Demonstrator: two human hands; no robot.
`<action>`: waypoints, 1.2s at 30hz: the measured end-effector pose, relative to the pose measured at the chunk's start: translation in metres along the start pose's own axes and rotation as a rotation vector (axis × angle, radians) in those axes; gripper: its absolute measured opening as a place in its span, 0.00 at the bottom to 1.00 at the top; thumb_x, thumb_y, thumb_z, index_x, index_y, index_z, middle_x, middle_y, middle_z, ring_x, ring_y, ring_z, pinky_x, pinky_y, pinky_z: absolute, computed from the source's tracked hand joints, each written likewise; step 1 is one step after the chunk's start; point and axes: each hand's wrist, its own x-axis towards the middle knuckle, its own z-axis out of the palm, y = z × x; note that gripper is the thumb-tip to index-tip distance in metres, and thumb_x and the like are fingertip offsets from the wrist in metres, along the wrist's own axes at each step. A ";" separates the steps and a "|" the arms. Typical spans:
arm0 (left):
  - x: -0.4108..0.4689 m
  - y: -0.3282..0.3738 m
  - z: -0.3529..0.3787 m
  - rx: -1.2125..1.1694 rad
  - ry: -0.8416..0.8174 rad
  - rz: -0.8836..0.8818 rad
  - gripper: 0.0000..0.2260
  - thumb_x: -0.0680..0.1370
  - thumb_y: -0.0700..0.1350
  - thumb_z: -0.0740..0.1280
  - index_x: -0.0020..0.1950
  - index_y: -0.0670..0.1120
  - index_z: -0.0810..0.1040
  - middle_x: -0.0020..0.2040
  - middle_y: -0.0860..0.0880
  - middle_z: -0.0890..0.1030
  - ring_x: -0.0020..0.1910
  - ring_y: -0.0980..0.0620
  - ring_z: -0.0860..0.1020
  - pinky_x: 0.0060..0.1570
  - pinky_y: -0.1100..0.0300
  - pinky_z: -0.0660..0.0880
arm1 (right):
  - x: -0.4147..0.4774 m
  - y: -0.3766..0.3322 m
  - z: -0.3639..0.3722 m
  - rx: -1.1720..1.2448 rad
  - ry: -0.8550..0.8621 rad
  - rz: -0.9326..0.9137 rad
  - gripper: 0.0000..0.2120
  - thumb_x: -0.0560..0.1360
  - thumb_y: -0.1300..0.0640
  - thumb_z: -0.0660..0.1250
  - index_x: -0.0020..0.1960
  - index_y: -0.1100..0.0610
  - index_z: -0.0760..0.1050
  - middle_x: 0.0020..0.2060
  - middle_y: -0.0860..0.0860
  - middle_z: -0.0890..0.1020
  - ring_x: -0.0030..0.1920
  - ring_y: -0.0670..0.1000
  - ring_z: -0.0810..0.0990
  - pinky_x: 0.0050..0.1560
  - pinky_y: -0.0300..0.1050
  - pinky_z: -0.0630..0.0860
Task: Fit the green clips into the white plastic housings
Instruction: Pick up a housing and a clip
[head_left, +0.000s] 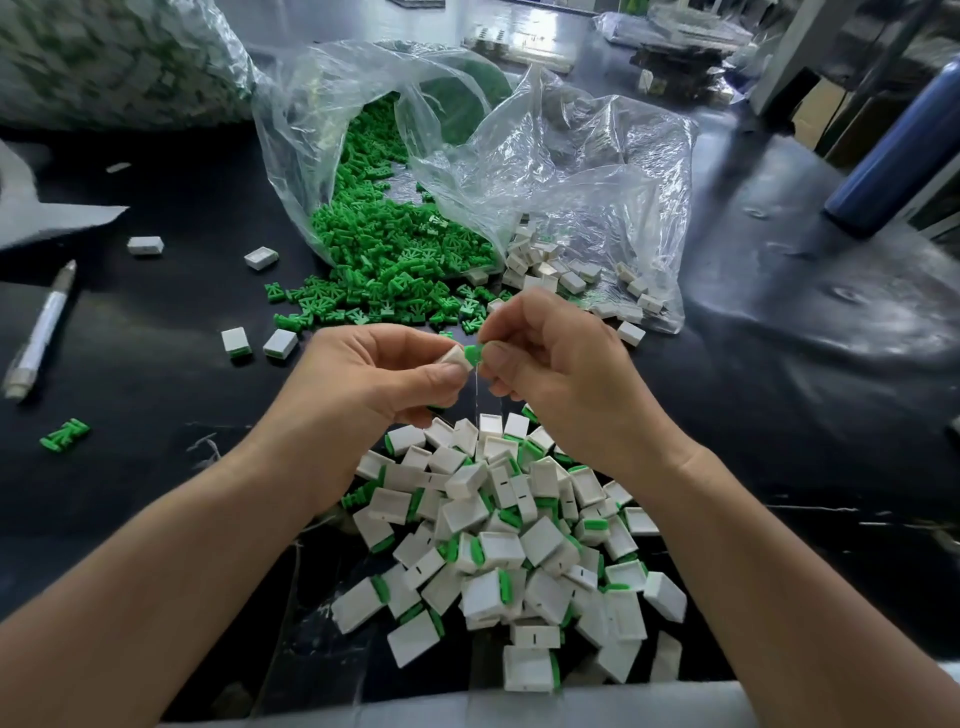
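My left hand (384, 374) pinches a white plastic housing (456, 358) between thumb and fingers above the black table. My right hand (545, 364) pinches a green clip (474, 351) that touches the housing's open end. A clear bag (363, 104) spills a heap of loose green clips (395, 260) behind my hands. To its right, a second clear bag (623, 171) holds empty white housings (566, 275). Below my hands lies a pile of assembled housings with green clips (509, 545).
A pen (41, 332) lies at the left. Stray housings (260, 343) and a loose green clip (65, 434) dot the black table (156, 312). A large bag of parts (114, 57) sits far left; a blue bottle (898, 140) stands at the right.
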 end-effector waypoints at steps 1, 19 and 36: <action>0.000 0.000 0.000 0.002 -0.008 -0.001 0.08 0.60 0.43 0.72 0.37 0.43 0.83 0.32 0.47 0.82 0.29 0.56 0.78 0.29 0.67 0.74 | 0.000 0.000 0.000 -0.006 -0.010 -0.009 0.15 0.74 0.66 0.65 0.38 0.47 0.69 0.31 0.46 0.77 0.34 0.47 0.76 0.40 0.50 0.77; -0.006 0.004 -0.002 0.165 -0.088 0.176 0.07 0.62 0.43 0.71 0.38 0.43 0.83 0.28 0.44 0.80 0.26 0.56 0.75 0.25 0.67 0.72 | -0.004 -0.009 -0.006 -0.322 -0.203 -0.027 0.13 0.77 0.61 0.60 0.35 0.53 0.65 0.33 0.57 0.77 0.35 0.56 0.72 0.38 0.52 0.69; -0.005 0.002 -0.003 0.282 -0.145 0.271 0.07 0.63 0.42 0.72 0.39 0.43 0.83 0.28 0.46 0.80 0.26 0.57 0.74 0.26 0.66 0.72 | -0.006 -0.012 -0.007 -0.493 -0.257 -0.138 0.11 0.78 0.62 0.59 0.37 0.54 0.63 0.29 0.45 0.67 0.34 0.53 0.67 0.35 0.47 0.62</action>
